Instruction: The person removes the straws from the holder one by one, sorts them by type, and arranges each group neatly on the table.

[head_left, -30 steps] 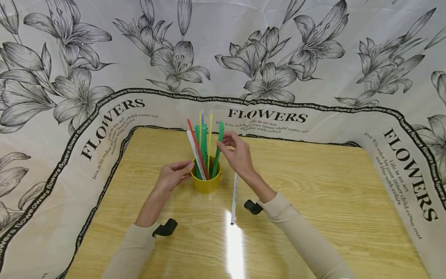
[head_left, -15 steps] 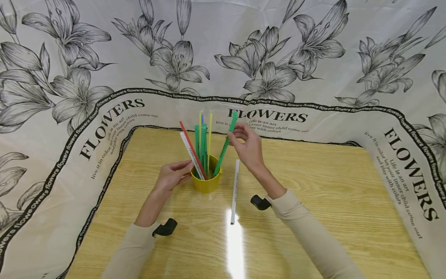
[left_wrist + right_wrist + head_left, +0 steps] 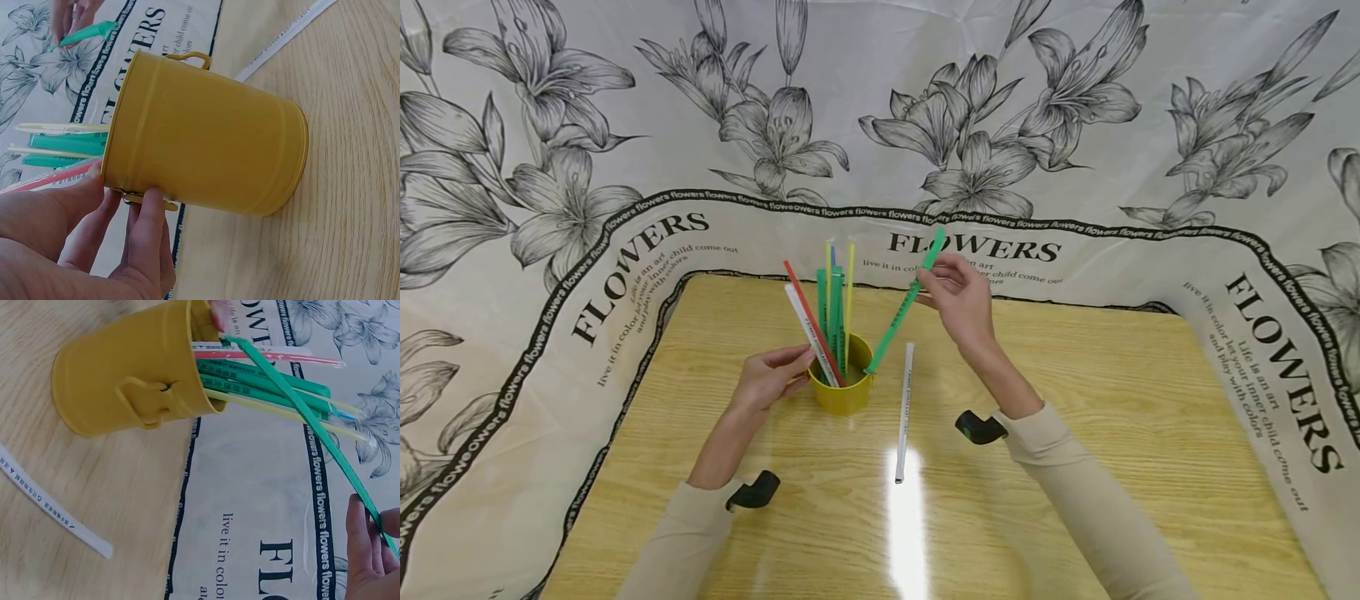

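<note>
A yellow metal bucket [image 3: 841,402] stands upright on the table, with side handles. My left hand [image 3: 767,382] grips it at the rim; the left wrist view shows the thumb at the edge and fingers by a handle [image 3: 150,201]. My right hand [image 3: 966,308] pinches a green-wrapped straw [image 3: 898,320] near its upper end. That straw slants down to the left, its lower end at the bucket's right rim; whether they touch I cannot tell. Inside lean a white-wrapped straw [image 3: 805,321], a red straw [image 3: 797,286], yellow straws [image 3: 850,287] and other green-wrapped straws [image 3: 837,304].
Another white-wrapped straw [image 3: 906,412] lies on the wooden table [image 3: 1112,433], right of the bucket. A white cloth [image 3: 775,242] printed with flowers and lettering hangs behind the table and along its sides.
My right hand has moved right, drawing the green-wrapped straw up and out of the bucket's inside to its rim. The red and white straws have tipped left. My left hand stays put.
</note>
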The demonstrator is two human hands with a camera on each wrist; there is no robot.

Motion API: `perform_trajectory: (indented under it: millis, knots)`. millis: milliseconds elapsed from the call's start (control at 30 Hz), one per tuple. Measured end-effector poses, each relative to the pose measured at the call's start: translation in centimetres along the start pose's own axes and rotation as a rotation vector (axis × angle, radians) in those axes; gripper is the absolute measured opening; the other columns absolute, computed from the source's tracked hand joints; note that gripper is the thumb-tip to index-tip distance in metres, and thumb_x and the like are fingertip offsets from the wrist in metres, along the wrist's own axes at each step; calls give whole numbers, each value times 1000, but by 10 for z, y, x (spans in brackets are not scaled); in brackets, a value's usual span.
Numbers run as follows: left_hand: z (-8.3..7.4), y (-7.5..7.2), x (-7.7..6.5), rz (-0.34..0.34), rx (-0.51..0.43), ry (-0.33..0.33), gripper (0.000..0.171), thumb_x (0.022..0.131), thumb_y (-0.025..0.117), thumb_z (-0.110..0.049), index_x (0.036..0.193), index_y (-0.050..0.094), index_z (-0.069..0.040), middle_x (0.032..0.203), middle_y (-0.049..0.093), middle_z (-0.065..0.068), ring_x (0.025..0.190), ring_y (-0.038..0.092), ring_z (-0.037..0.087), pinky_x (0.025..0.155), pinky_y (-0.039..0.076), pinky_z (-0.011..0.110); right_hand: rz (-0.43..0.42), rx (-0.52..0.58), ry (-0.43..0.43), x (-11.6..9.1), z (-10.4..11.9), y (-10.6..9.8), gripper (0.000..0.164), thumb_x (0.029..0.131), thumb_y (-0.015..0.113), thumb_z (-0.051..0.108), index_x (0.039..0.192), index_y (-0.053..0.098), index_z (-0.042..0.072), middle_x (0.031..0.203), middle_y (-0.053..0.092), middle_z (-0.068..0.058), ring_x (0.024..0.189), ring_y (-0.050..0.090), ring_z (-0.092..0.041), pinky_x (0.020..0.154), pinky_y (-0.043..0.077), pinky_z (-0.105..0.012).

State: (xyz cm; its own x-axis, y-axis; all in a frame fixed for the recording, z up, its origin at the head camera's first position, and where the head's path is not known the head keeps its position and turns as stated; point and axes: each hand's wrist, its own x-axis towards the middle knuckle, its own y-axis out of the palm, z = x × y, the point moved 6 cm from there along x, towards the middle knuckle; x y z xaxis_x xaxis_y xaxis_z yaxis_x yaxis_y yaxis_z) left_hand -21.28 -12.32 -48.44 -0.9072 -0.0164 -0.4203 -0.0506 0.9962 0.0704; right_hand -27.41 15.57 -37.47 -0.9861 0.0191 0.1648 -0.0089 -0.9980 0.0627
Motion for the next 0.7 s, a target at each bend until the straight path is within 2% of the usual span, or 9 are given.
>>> perform_trajectory:
  millis: [133,433,600,700]
  knots:
    - [0,0,-1,-4,2,-8,38,99,72,-13,133,67,1,134,65,17,105,69,11,93,60,30,-13,-5,41,1,-2,-9,31,100,68,5,127,59,-8,110,66,-12,90,71,-14,87,63,-40]
    - [-1,1,-1,-1,6,-9,37,99,72,-12,133,67,1,131,67,17,109,70,15,99,57,37,-25,-60,122,-6,-18,-27,37,101,68,10,132,58,-7,106,65,-4,87,69,-11,86,64,-38]
    - [0,0,-1,4,17,-10,37,100,71,-13,134,67,0,131,68,17,108,70,15,101,56,38,-19,-77,150,-13,-28,-36,39,102,67,12,133,58,-8,109,65,-6,88,70,-11,89,63,-40]
    - [-1,0,-1,1,19,-8,37,100,71,-13,134,67,0,130,68,16,111,70,18,100,56,37,-14,-87,170,-17,-35,-40,40,102,67,13,134,57,-8,111,66,-9,88,70,-11,87,63,-36]
